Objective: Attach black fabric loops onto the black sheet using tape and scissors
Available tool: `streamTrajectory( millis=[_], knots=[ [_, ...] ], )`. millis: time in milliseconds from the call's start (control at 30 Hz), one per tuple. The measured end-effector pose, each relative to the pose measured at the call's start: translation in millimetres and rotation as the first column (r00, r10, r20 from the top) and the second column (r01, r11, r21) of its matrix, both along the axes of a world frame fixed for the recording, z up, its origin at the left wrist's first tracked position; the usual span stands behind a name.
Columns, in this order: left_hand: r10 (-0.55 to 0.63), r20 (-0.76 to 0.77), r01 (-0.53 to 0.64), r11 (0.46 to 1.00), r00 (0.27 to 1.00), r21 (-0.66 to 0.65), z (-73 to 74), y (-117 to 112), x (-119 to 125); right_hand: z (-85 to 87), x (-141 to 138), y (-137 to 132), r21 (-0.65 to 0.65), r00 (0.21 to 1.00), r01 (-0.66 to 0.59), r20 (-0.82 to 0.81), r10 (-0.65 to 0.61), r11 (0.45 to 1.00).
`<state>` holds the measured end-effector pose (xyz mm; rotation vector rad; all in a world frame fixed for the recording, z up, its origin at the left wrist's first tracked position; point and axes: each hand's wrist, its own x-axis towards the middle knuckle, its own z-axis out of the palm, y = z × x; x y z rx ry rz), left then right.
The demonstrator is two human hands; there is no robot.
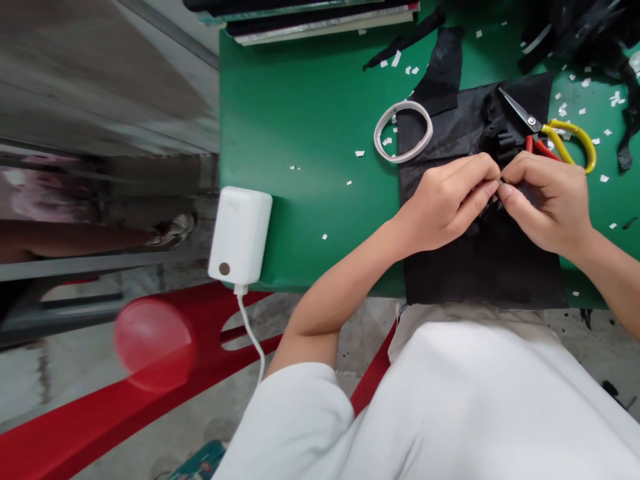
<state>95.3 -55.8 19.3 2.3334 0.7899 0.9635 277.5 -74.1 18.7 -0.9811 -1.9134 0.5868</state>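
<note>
My left hand [453, 197] and my right hand [547, 200] meet fingertip to fingertip, each closed in a pinch. Between them is a crumpled, fringed black piece [497, 137] of thin sheet material, whose gripped part is mostly hidden by the fingers. Under both hands lies a flat black sheet [485, 270], reaching the table's near edge. Scissors [540, 127] with yellow and red handles rest half open just beyond my right hand. To the left, a roll of white tape [379, 137] overlaps the sheet's edge.
White paper bits [359, 154] are scattered over the green table [310, 127]. A white power bank [240, 233] with a cable sits at the left edge. Books [325, 23] and black scraps [580, 40] lie at the back. A red plastic chair [90, 420] stands at lower left.
</note>
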Motion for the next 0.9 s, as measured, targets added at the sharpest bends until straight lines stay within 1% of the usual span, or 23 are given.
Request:
streamTrajectory(
  millis=[100, 200, 367, 567, 767, 900],
  knots=[
    [0.003, -0.003, -0.004, 1.0, 1.0, -0.015, 0.3, 0.1, -0.1, 1.2, 1.2, 0.0, -0.017, 1.0, -0.028, 0.011, 0.028, 0.999],
    [-0.002, 0.014, 0.002, 1.0, 1.0, 0.002, -0.4, 0.5, 0.1, 2.0, 1.8, 0.2, -0.026, 0.999, -0.035, 0.026, 0.035, 0.999],
    [0.003, 0.027, -0.004, 1.0, 1.0, 0.012, -0.9, 0.7, 0.1, 1.2, 1.9, 0.6, 0.003, 0.998, -0.031, 0.06, 0.031, 1.0],
    [0.038, -0.048, -0.041, 0.998, 0.998, -0.045, -0.7, -0.5, -0.5, 1.3, 2.3, -0.2, 0.023, 0.993, -0.017, 0.116, 0.015, 1.0],
    [0.044, -0.032, -0.044, 0.999, 0.999, -0.021, -3.0, -1.3, 1.1, -0.9, 2.0, 0.0, 0.051, 0.994, -0.014, 0.11, 0.008, 0.999],
    [0.054, -0.034, -0.054, 0.998, 0.998, -0.014, -4.3, -1.7, 1.8, -2.2, 1.9, 0.3, 0.044, 0.993, 0.0, 0.12, -0.005, 0.999]
  ],
)
